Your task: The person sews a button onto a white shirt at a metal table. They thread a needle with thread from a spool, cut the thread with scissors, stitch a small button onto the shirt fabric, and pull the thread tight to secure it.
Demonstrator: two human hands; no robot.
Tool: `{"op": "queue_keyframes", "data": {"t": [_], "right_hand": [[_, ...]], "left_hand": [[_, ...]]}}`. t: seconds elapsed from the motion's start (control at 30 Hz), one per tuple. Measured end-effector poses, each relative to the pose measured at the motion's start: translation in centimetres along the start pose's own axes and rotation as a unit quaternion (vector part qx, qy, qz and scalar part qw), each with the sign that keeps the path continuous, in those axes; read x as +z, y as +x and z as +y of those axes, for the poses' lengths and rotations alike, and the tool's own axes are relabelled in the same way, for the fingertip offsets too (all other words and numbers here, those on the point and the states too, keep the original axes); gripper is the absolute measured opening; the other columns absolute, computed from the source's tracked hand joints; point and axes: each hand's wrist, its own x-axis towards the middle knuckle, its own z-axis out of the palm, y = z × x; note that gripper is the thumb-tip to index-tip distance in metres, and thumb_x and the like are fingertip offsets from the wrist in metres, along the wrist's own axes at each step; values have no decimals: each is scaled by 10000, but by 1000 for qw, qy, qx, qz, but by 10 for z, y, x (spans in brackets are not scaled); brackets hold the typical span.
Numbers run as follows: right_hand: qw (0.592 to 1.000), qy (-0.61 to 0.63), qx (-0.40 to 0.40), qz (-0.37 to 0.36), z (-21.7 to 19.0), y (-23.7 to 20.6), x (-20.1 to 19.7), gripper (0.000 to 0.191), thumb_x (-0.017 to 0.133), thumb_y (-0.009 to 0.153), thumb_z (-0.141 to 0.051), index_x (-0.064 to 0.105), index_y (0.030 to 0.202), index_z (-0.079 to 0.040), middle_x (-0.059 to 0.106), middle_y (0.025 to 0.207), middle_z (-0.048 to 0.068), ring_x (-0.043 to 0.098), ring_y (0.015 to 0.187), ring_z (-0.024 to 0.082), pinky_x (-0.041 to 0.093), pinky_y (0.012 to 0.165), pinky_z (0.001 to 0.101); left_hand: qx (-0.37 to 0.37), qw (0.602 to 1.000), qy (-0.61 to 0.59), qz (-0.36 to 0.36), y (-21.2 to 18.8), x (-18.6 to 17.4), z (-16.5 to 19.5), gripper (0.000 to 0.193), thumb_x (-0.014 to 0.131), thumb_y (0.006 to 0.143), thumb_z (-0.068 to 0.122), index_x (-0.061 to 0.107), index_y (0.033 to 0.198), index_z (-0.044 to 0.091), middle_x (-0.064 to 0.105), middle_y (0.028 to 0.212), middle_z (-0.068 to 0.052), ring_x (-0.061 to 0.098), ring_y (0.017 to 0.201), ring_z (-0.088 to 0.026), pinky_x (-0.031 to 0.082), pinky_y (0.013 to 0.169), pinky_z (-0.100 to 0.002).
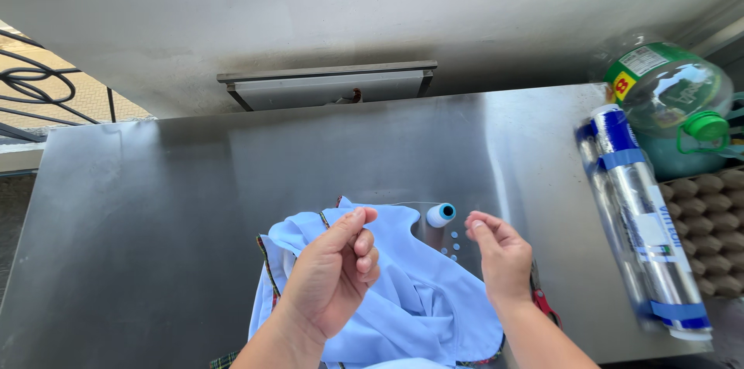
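steel table [155,206] bears light blue garment [418,299], blue thread spool [441,215] just beyond it, small blue buttons [452,245] beside, red scissors [545,303] near right wrist. foil rolls [643,222], green-capped bottle [674,98] at right edge. left hand [333,276] over garment, fingers curled, thumb pinched to forefinger; right hand [500,256] raised, fingertips pinched; thread too thin to tell.

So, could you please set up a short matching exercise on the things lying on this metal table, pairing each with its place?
Things:
1. thread spool
2. light blue garment
3. foil rolls
4. red-handled scissors

Places:
A. along the table's right edge
B. under both hands, at the near edge
C. just beyond the garment's collar, between the hands
D. beside the right wrist, mostly hidden

Pairs: 1-C, 2-B, 3-A, 4-D
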Motion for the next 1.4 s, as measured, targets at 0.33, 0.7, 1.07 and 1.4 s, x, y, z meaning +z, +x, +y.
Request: {"op": "queue_keyframes", "data": {"t": [0.33,0.7,1.07,1.4], "right_hand": [[901,-195,-262,-286,-104,-128,28,384,795,810,-54,731,1188,-59,691,1191,64,679,1050,153,557,912,292],[928,-150,-100,-326,-90,-162,29,129,730,911,-89,795,1002,-25,743,1006,47,691,925,134,570,797,275],[900,132,264,-321,-102,-177,16,175,744,860,-172,764,917,-8,765,875,122,714,853,210,539,789,367],[879,125,269,-374,-106,-183,19,179,730,875,-176,748,909,-1,762,865,129,715,825,233,533,748,367]], "left_hand": [[-34,998,-6,-52,-37,2,-41,243,600,986,268,604,1099,53,467,625,26,476,527,-90,379,506,-266],[-5,992,99,-74,-65,-16,-48,234,588,1005,269,609,1109,61,555,672,10,541,560,-97,439,540,-263],[310,774,550,50,-92,-48,-34,367,641,953,277,674,1281,116,612,1243,-90,668,813,-157,545,681,-299],[501,585,631,-98,-135,-47,-49,57,726,888,100,743,942,109,742,961,2,677,921,-248,511,837,-367]]}}
